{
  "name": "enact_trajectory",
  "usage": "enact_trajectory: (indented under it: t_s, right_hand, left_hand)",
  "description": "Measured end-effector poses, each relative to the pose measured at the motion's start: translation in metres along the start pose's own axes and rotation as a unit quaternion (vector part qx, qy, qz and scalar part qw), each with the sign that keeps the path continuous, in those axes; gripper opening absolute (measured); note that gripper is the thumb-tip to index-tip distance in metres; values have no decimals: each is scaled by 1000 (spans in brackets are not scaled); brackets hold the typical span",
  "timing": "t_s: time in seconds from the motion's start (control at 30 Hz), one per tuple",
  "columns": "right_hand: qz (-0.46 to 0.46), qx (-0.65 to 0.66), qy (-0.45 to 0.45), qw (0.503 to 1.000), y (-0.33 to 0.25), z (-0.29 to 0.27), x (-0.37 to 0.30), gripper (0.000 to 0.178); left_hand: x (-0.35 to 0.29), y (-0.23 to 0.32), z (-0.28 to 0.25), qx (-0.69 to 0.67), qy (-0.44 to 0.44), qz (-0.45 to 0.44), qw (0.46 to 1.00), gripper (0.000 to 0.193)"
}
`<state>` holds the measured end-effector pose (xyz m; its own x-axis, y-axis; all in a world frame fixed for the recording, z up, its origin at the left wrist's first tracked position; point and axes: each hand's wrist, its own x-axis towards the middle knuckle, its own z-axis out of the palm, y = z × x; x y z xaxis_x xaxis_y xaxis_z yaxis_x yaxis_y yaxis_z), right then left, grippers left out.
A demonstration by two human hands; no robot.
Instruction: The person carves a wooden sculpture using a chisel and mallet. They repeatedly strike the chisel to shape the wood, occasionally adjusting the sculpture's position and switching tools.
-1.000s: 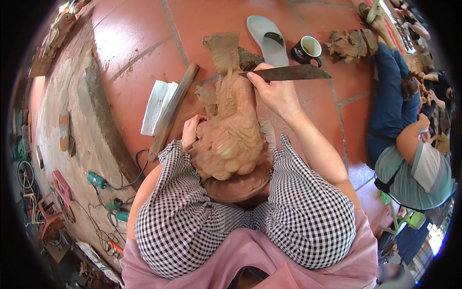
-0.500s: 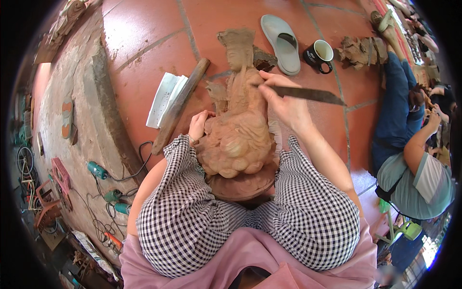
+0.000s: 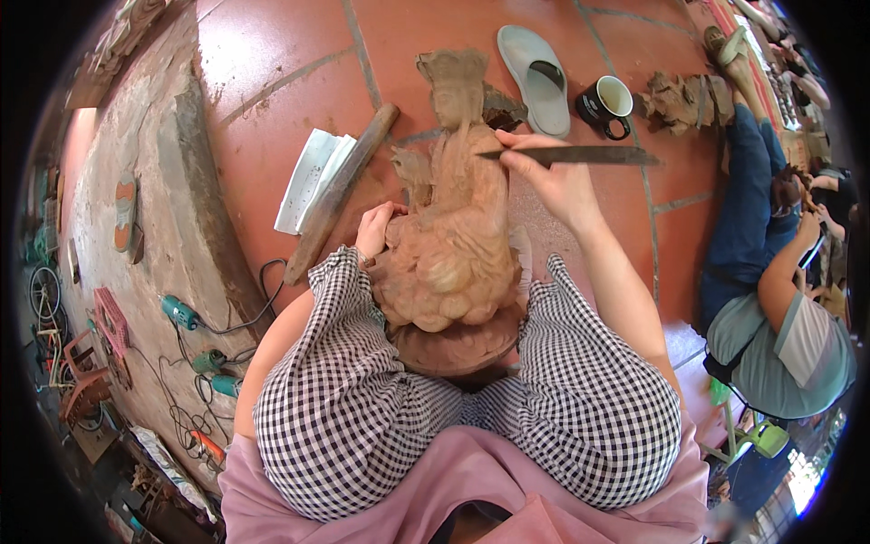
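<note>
A brown carved statue (image 3: 458, 236) of a seated figure with a tall headdress stands between my knees, its rounded lobed base towards me. My right hand (image 3: 555, 179) is closed round a long, flat, dark file-like tool (image 3: 589, 155). The tool's narrow end touches or nearly touches the figure's shoulder, and its broad end points right. My left hand (image 3: 373, 230) rests against the statue's left side, fingers curled at its edge; the fingertips are partly hidden behind the carving.
Left of the statue lie a wooden bar (image 3: 343, 190) and folded white paper (image 3: 308, 181). Beyond it are a grey slipper (image 3: 535, 82), a black mug (image 3: 605, 107) and brown scraps (image 3: 684, 100). Corded teal power tools (image 3: 181, 313) lie far left. Another person (image 3: 779, 344) sits at the right.
The tool in my right hand has swung to lie nearly level, and that hand has shifted slightly right. My left hand stays against the statue.
</note>
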<state>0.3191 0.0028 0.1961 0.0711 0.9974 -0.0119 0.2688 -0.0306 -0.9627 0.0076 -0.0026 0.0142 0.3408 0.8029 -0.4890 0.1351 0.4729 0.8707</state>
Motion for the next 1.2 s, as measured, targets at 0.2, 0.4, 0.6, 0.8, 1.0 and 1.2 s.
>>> enact_trajectory:
  t_s: [0.2,0.4,0.6,0.8,1.0,1.2]
  right_hand:
    - [-1,-37,-29,999,1,-8,9,18]
    - [43,37,-64,996,10,-16,13,21]
    - [-1,32,-83,996,22,-17,7,21]
    - [-4,21,-86,996,17,-18,16,27]
    - [-22,7,-85,996,15,-19,14,22]
    - [-18,-21,-64,998,12,-17,16,19]
  left_hand:
    - [-1,-2,-1,-14,-6,-20,1000,45]
    - [2,-3,-4,-20,-10,-16,1000,46]
    - [1,-5,-3,-5,-9,-18,1000,46]
    - [0,-1,-3,-8,-12,-14,1000,46]
    - [0,1,-2,7,-10,-5,1000,47]
    - [0,0,-2,-31,-15,-22,999,47]
